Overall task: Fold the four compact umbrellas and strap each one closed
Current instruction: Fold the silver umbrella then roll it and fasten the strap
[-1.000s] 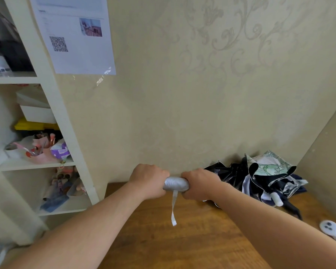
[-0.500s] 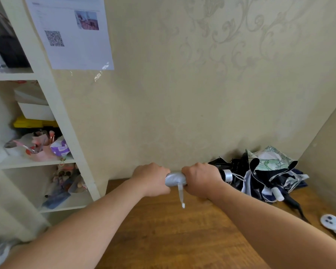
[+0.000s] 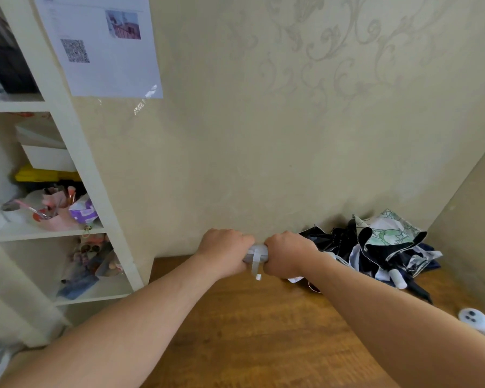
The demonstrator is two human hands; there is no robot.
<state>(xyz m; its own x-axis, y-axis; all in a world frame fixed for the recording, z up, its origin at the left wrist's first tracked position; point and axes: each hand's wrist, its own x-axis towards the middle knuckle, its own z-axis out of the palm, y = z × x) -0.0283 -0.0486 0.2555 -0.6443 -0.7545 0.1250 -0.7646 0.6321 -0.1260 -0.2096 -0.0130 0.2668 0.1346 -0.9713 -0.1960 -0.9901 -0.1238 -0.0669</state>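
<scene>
Silver umbrella point(image 3: 258, 252) level, crosswise, between both gripping hands.

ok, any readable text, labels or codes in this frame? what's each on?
No text can be read.
Sheet on the wall: heading and lines of print, too blurred to read.
Same sheet: a QR code, no words; a small photo, no caption legible.
Purple packet on the shelf: print too small to read.
</scene>
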